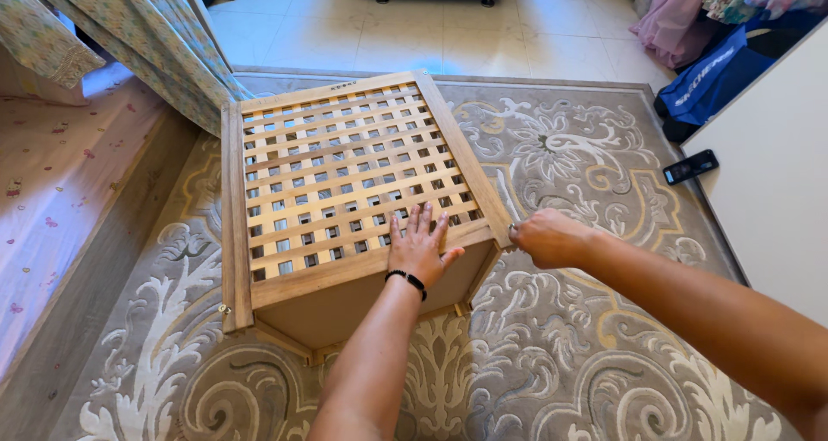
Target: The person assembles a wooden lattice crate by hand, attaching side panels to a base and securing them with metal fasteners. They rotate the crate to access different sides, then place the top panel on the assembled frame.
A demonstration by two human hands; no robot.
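Wooden lattice box (pixel 345 182) stands on the grey patterned rug (pixel 561 355), near its left edge. Left hand (pixel 420 249) lies flat, fingers spread, on the lid's near edge; right hand (pixel 548 238) curls closed at the lid's right corner. Judging by this, lifting the lid calls for a firmer corner grip.

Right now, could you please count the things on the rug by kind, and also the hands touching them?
Wooden lattice box: 1
Black phone-like device, at the rug edge: 1
Hands on the box, left hand flat on top, right hand at its corner: 2
Total: 4
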